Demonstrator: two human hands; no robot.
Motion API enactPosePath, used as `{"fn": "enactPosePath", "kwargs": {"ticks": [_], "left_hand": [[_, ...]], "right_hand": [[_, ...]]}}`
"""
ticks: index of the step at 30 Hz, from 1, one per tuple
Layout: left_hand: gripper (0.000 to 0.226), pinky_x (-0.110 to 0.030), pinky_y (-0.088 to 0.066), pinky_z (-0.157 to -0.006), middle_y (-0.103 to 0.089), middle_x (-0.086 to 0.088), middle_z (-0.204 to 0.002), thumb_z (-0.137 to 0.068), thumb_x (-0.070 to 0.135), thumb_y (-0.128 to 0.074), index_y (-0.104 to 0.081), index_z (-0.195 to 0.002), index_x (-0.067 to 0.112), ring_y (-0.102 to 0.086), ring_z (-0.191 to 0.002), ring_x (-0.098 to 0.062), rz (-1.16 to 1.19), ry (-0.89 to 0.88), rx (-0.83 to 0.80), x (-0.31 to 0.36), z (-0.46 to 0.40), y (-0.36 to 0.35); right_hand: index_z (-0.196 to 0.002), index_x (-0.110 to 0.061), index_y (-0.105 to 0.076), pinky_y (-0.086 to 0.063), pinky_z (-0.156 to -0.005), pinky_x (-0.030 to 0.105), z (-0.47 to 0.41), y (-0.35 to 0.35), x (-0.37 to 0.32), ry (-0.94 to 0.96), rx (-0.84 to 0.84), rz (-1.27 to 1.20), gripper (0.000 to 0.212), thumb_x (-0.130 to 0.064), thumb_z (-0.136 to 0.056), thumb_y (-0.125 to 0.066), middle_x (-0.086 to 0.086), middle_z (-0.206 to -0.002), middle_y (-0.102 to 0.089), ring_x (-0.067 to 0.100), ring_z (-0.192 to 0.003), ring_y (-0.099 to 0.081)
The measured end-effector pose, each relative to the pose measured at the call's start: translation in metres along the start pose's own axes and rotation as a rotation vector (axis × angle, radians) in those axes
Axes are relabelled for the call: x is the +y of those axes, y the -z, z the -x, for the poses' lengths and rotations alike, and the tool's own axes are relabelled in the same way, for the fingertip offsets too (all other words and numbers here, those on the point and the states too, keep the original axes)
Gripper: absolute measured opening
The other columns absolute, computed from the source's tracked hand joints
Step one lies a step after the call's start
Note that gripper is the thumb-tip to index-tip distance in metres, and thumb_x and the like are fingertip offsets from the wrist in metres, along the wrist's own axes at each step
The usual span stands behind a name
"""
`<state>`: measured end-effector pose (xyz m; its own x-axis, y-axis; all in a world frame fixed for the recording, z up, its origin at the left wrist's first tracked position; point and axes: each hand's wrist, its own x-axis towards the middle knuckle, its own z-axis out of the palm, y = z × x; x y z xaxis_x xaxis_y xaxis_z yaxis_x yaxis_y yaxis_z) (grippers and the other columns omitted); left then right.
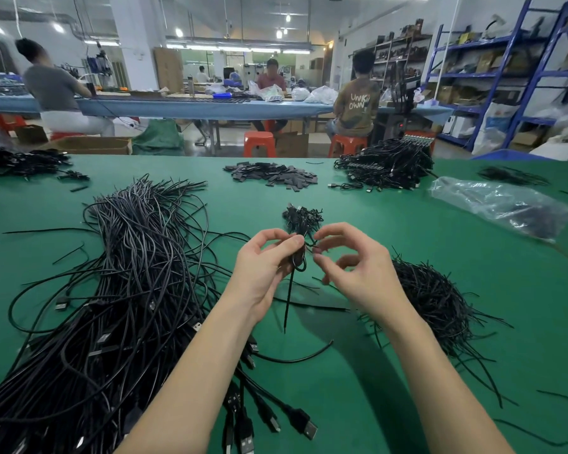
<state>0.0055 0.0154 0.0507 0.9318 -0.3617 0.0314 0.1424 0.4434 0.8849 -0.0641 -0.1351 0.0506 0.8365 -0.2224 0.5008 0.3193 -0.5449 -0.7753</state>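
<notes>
Your left hand (263, 270) grips a coiled cable (301, 221), right hand (351, 267) pinching its tie (288, 299). Both hover beside the cable heap (128, 273).

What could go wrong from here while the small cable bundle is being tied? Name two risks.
1. The left hand grips the cable bundle only at its waist while the right hand pinches the tie; a slip could let the coil spring loose.
2. The strand hanging below the bundle could snag on the cable pile beside it.
</notes>
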Motion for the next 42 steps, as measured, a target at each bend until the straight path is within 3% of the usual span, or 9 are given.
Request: {"fn": "enactPosePath", "kwargs": {"ticks": [2, 5, 18, 21, 24, 26, 33, 37, 42], "left_hand": [[0.019, -0.023, -0.051, -0.067, -0.074, -0.004, -0.079, -0.085, 0.003, -0.072, -0.059, -0.094, 0.015, -0.066, -0.07, -0.014, -0.01, 0.041, -0.016, 0.001, -0.001, 0.0], [0.019, -0.02, -0.046, -0.057, -0.072, -0.004, -0.077, -0.085, 0.006, -0.072, -0.058, -0.093, 0.016, -0.061, -0.063, -0.014, -0.027, 0.093, -0.038, 0.002, 0.0, -0.001], [0.018, -0.021, -0.051, -0.063, -0.073, -0.005, -0.078, -0.086, 0.003, -0.071, -0.058, -0.092, 0.015, -0.065, -0.064, -0.012, -0.014, 0.109, -0.076, 0.003, 0.002, 0.0], [0.02, -0.023, -0.053, -0.071, -0.074, -0.002, -0.081, -0.087, -0.002, -0.069, -0.058, -0.095, 0.013, -0.067, -0.069, -0.012, -0.046, 0.011, -0.083, 0.002, 0.002, 0.002], [0.02, -0.02, -0.054, -0.07, -0.073, -0.001, -0.082, -0.087, -0.005, -0.067, -0.058, -0.094, 0.012, -0.067, -0.073, -0.011, -0.057, -0.063, -0.153, 0.0, 0.005, -0.004], [0.018, -0.02, -0.053, -0.073, -0.073, 0.0, -0.083, -0.087, -0.003, -0.068, -0.06, -0.091, 0.012, -0.067, -0.077, -0.012, -0.082, -0.082, -0.148, -0.003, 0.004, -0.008], [0.014, -0.025, -0.05, -0.073, -0.071, 0.0, -0.076, -0.09, 0.01, -0.071, -0.057, -0.086, 0.015, -0.064, -0.073, -0.016, -0.04, -0.056, 0.075, -0.011, -0.002, -0.004], [0.011, -0.033, -0.052, -0.081, -0.071, -0.002, -0.089, -0.091, 0.022, -0.071, -0.061, -0.09, 0.017, -0.064, -0.085, -0.018, -0.121, -0.02, 0.163, -0.015, -0.008, 0.003], [0.018, -0.032, -0.054, -0.087, -0.064, -0.005, -0.113, -0.092, 0.027, -0.07, -0.058, -0.103, 0.019, -0.061, -0.104, -0.018, -0.234, 0.106, 0.254, -0.017, -0.015, 0.015]], "right_hand": [[-0.106, -0.036, -0.067, -0.047, -0.06, 0.019, 0.0, 0.003, 0.008, 0.24, 0.048, 0.273, 0.031, -0.013, -0.086, -0.076, -0.02, -0.101, -0.068, 0.01, -0.062, -0.064], [-0.103, -0.033, -0.073, -0.049, -0.057, 0.022, 0.001, 0.003, 0.008, 0.377, 0.089, 0.337, 0.019, -0.021, -0.088, -0.076, -0.02, -0.102, -0.068, 0.006, -0.065, -0.063], [-0.093, -0.021, -0.082, -0.046, -0.059, 0.013, 0.004, 0.004, 0.011, 0.41, 0.184, 0.339, 0.007, -0.023, -0.087, -0.08, -0.013, -0.091, -0.075, 0.006, -0.062, -0.063], [-0.083, -0.02, -0.082, -0.046, -0.053, 0.015, -0.002, 0.004, 0.002, -0.001, 0.001, 0.033, 0.003, -0.022, -0.085, -0.081, -0.008, -0.077, -0.076, 0.009, -0.059, -0.068], [-0.072, -0.011, -0.08, -0.041, -0.04, 0.011, -0.007, 0.011, -0.007, -0.721, -0.253, -0.75, 0.006, -0.016, -0.074, -0.081, 0.001, -0.068, -0.07, 0.005, -0.051, -0.062], [-0.075, -0.007, -0.075, -0.038, -0.035, 0.008, -0.007, 0.011, -0.008, -0.91, -0.268, -1.063, 0.009, -0.014, -0.07, -0.078, 0.0, -0.067, -0.065, 0.002, -0.046, -0.057], [-0.109, -0.018, -0.067, -0.061, -0.078, 0.029, -0.005, -0.02, -0.012, -0.519, -0.098, -0.508, 0.028, -0.022, -0.085, -0.08, 0.003, -0.097, -0.076, 0.022, -0.088, -0.076], [-0.104, -0.013, -0.065, -0.062, -0.068, 0.033, -0.006, -0.034, -0.015, -0.435, 0.005, -0.534, 0.026, -0.016, -0.084, -0.082, -0.001, -0.082, -0.077, 0.023, -0.066, -0.074], [-0.099, -0.012, -0.067, -0.059, -0.054, 0.031, -0.058, -0.041, 0.017, -0.479, 0.15, -0.272, 0.022, -0.016, -0.084, -0.082, -0.001, -0.072, -0.07, 0.013, -0.052, -0.066]]}}
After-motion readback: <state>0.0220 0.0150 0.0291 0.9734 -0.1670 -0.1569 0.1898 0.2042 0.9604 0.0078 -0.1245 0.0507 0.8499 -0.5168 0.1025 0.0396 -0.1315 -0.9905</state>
